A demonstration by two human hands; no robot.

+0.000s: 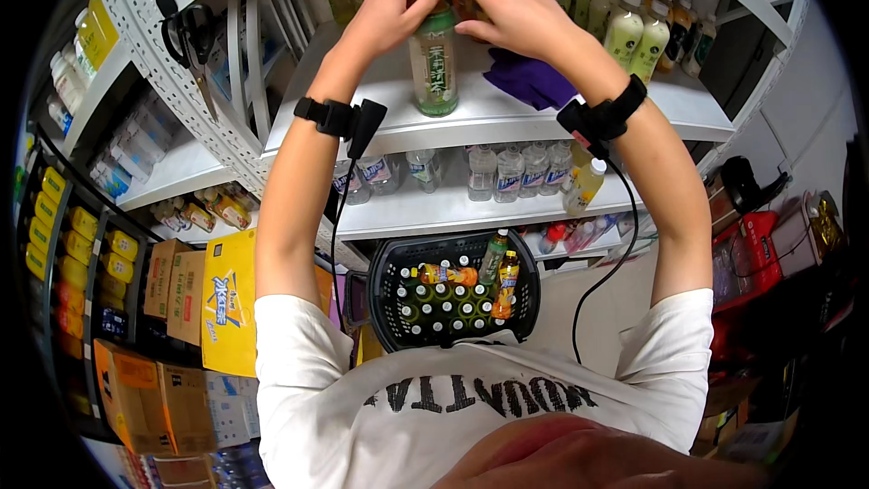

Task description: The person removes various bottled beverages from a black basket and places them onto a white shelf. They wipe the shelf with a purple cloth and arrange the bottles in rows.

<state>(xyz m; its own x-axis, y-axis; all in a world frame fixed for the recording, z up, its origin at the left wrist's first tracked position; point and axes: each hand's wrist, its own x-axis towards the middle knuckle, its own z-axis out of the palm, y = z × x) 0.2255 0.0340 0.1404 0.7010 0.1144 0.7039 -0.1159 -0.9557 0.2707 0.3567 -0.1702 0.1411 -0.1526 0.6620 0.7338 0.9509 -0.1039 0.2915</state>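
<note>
A clear bottle of tea with a green label (434, 68) and white cap stands upright on the upper shelf (366, 115), near its front edge. My left hand (390, 17) is at its neck, the thumb across the front just below the cap and the fingers on the left side and behind. To the right of that bottle, my right hand (506, 10) is raised with fingers apart and no thing seen in it. Its fingertips are blurred and reach toward dark bottles at the back, so contact there is unclear. A purple cloth (526, 78) lies on the shelf below my right hand.
Below the shelves sits a black plastic basket (380, 312) of capped bottles, several laid on top. Clear bottles (509, 173) line the lower shelf. Pale green bottles (623, 30) stand at upper right. Scissors (190, 41) hang on the left post. Cartons (231, 299) are stacked at left.
</note>
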